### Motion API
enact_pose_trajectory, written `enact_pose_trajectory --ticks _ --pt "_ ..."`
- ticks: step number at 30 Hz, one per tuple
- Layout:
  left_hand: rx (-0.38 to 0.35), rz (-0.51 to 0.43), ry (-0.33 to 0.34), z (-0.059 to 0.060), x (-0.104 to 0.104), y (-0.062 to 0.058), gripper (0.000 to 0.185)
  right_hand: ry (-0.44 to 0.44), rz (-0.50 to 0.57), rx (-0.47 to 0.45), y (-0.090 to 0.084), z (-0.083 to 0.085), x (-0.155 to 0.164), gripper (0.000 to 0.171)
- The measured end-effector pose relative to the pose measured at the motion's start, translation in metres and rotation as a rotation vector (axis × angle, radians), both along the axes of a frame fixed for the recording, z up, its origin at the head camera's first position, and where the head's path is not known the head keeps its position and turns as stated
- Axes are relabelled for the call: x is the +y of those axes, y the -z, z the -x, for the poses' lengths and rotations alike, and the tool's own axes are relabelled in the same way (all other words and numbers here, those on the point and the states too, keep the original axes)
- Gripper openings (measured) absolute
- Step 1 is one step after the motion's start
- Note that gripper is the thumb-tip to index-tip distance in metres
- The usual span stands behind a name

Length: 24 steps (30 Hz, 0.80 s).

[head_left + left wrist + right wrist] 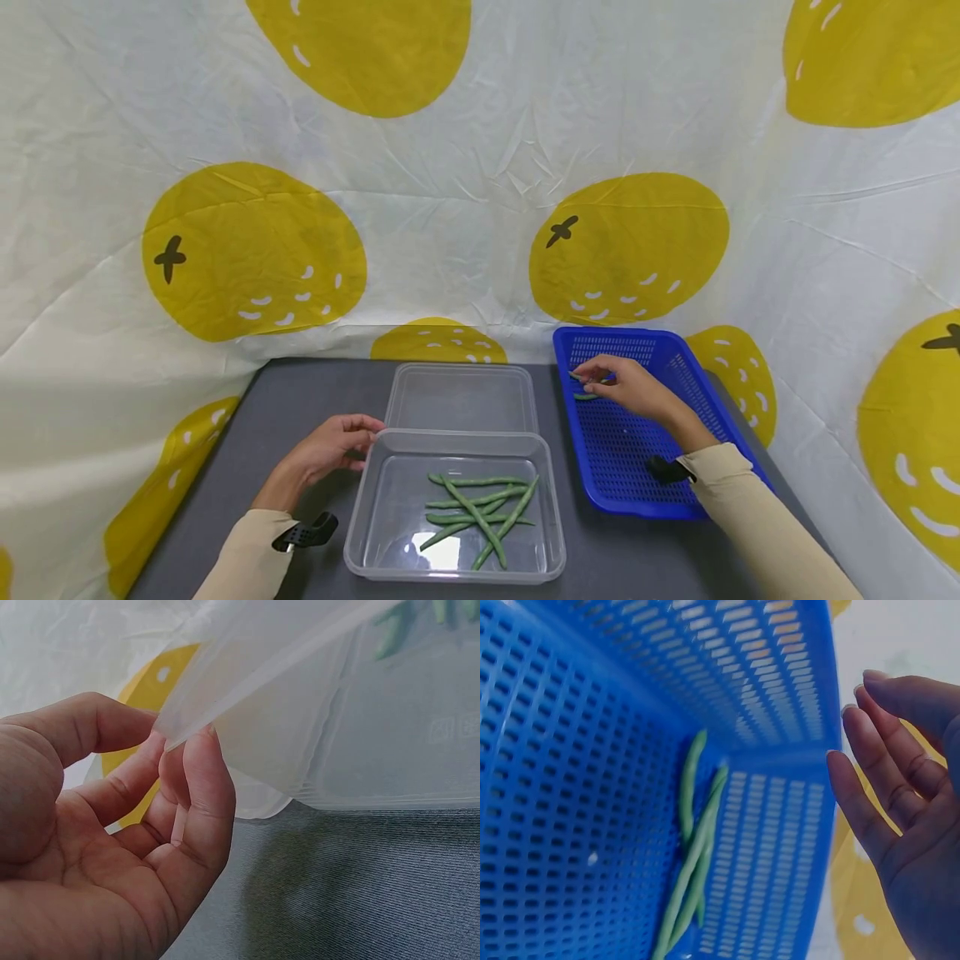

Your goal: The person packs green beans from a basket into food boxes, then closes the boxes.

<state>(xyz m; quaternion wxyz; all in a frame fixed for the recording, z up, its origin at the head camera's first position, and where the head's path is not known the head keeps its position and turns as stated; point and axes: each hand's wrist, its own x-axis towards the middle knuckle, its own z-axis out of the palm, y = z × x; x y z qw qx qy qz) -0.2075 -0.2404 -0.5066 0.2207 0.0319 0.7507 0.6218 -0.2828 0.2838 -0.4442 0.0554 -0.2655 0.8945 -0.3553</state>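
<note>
Head view, left hand: left hand [330,450] rests at the near-left corner of the clear tub [375,533]; fingertips touch the tub's rim; grip is loosely curled, whether it pinches the rim cannot be told from here
Head view, right hand: right hand [626,387] reaches into the blue basket [637,492] at its far-left corner; fingers bent down over the loose beans [585,396] lying there; contact with them cannot be told from here
Head view, tub contents: handful of green beans [480,508] lies crossed on the tub floor, toward its right half
Head view, surroundings: clear lid [461,398] lies flat just behind the tub; basket stands just right of both; all sit on the dark grey bench [285,400]; a white cloth with yellow fruit prints [255,250] hangs behind and around the bench
Left wrist view: fingers [202,795] and thumb close on the edge of the tub's rim [247,682]; grip pinches that rim; green beans show blurred through the tub wall at the top right; grey bench lies below
Right wrist view: fingers [877,787] are straight and spread apart, holding nothing; grip is open, above the basket's end wall [780,817]; three or so loose beans [694,862] lie on the basket floor against that wall, apart from the fingers
</note>
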Motion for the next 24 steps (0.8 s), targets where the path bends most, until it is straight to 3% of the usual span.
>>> enact_pose_trajectory --ticks 13,24 --pt "-0.006 0.012 0.010 0.001 -0.001 0.003 0.039 0.055 0.060 -0.033 0.024 0.025 0.030 0.035" --pt "0.002 0.008 0.008 0.002 -0.001 0.004 0.040 0.062 0.003 -0.118 0.036 0.034 0.043 0.045"
